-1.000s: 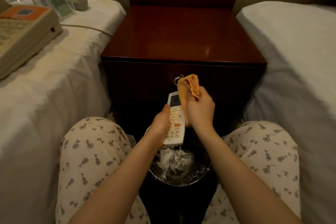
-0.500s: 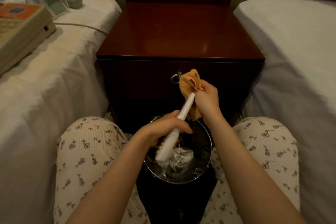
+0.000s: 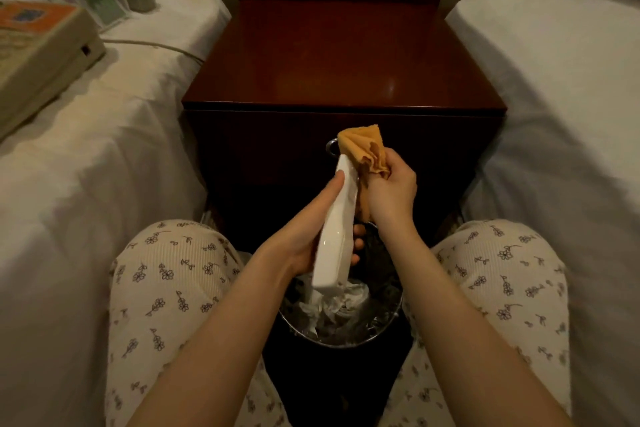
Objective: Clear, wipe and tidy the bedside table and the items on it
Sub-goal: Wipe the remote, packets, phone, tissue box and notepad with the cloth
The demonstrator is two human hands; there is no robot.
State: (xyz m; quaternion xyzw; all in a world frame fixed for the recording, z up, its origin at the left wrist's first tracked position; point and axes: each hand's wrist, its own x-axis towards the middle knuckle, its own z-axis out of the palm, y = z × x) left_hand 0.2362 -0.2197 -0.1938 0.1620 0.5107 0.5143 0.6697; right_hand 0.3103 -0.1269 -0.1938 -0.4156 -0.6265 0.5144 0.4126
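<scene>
Nearest the person, between the two knees, stands a metal waste bin [image 3: 346,345] with crumpled paper [image 3: 341,305] in it. Just above its rim the left hand [image 3: 301,239] grips a white remote control [image 3: 337,229]: the thumb lies up its left edge and the fingers curl round from underneath, their tips showing on the right edge. The remote's plain glossy back faces the camera. Its long axis runs almost from 6 o'clock to 12 o'clock, with the low end hanging over the bin and the high end tipped slightly toward 1 o'clock. At that high end, at 1 o'clock from the left hand, the right hand [image 3: 391,191] holds a bunched orange cloth [image 3: 367,149] in closed fingers, with the cloth touching the remote's right edge. The wiping stroke therefore looks set to run along the body toward 6 o'clock, the right hand being the one that moves. Behind the cloth a ring pull [image 3: 330,146] hangs on the drawer front of the bedside table [image 3: 343,59]. At 10 o'clock a telephone [image 3: 38,55] lies on the left-hand bed [image 3: 114,156].
</scene>
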